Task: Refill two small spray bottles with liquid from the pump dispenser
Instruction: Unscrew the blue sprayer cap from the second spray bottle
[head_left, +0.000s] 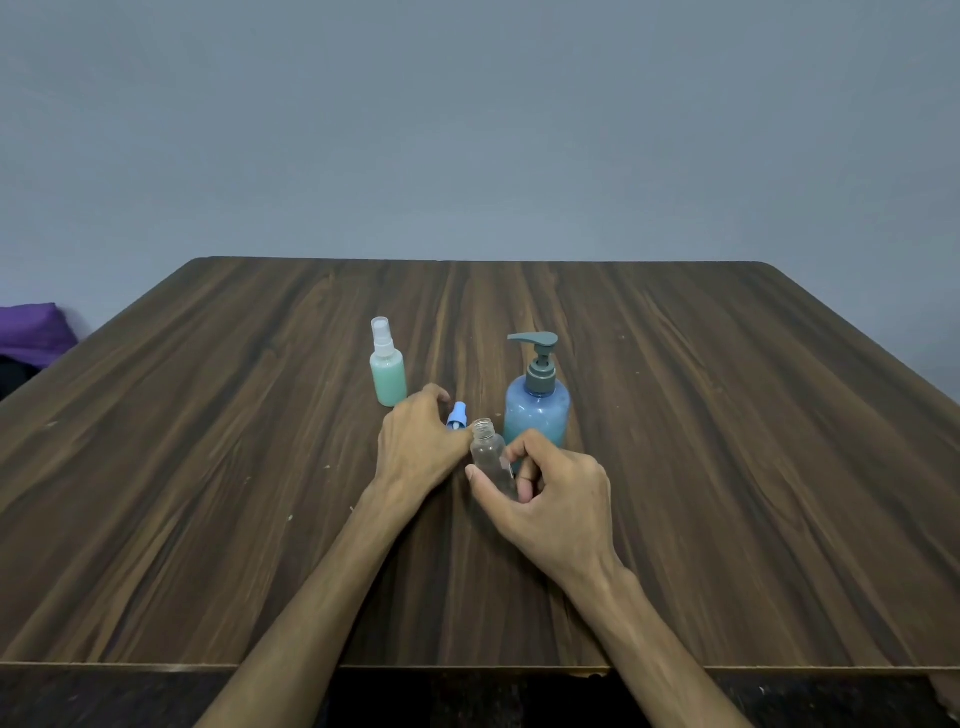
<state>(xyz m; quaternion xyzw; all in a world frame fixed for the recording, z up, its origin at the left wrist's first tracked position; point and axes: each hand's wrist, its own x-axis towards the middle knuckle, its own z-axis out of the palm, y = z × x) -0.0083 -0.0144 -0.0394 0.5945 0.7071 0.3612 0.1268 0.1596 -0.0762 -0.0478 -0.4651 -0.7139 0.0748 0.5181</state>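
Note:
A small clear spray bottle (488, 457) stands uncapped and empty at the table's middle; my right hand (550, 499) grips its body between thumb and fingers. Just left of it, my left hand (418, 447) holds the bottle's blue spray cap (457, 415) in curled fingers, low over the table. A blue pump dispenser (537, 410) with a grey pump head stands right behind the clear bottle. A second small spray bottle (388, 371), filled with pale green liquid and wearing a clear cap, stands upright farther back on the left.
The dark wooden table (208, 467) stretches wide on both sides, its front edge near my forearms. A purple cloth (34, 332) lies beyond the table's left edge. A plain grey wall stands behind.

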